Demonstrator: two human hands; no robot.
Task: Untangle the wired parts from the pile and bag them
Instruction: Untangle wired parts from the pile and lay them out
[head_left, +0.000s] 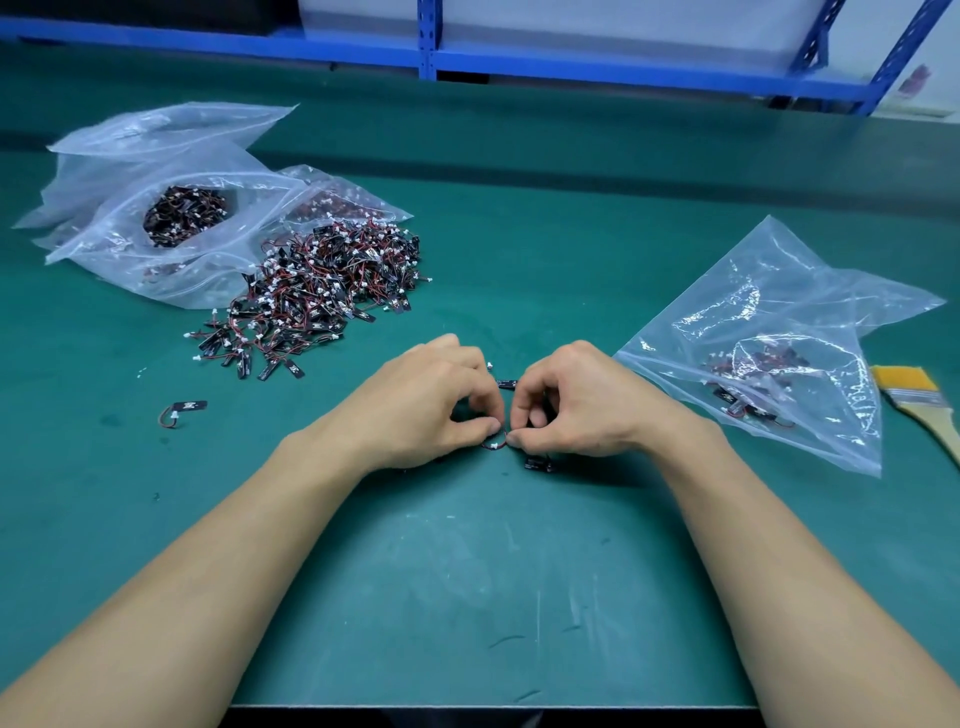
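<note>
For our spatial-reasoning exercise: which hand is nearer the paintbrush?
Right. The right hand lies left of the paintbrush, with a plastic bag between; the left hand lies farther left.

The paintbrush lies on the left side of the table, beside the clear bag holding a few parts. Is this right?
No. The head view shows the paintbrush on the right side of the table, not the left. It does lie beside the clear bag holding a few parts.

The brush (917, 402) runs off the right edge, and curled fingers (537, 397) hide most of the pinched wired part (493, 445).
</note>
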